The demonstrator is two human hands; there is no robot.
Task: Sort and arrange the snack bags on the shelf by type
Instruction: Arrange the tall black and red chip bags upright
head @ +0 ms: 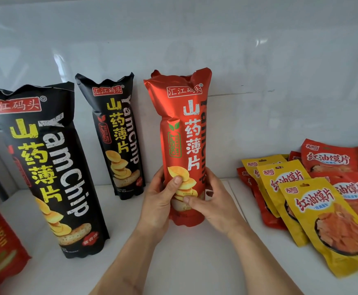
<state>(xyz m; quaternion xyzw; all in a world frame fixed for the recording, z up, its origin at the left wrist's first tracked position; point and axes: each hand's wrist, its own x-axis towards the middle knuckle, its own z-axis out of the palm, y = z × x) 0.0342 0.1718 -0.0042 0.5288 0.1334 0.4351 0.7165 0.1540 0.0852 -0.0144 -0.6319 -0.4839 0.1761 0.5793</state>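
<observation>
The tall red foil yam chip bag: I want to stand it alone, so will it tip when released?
The tall red foil yam chip bag looks narrow-based, so probably tippy. Its puffed shape suggests lightness. The glossy film may slip; both hands grip it low.

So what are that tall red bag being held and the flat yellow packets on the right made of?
The tall red bag looks like thin metallised plastic film: satin sheen, sharp creases, a crimped top. The yellow packets seem to be glossy laminated plastic, with glare on their flat faces and punched hang holes. What lies under the print cannot be told.
</observation>
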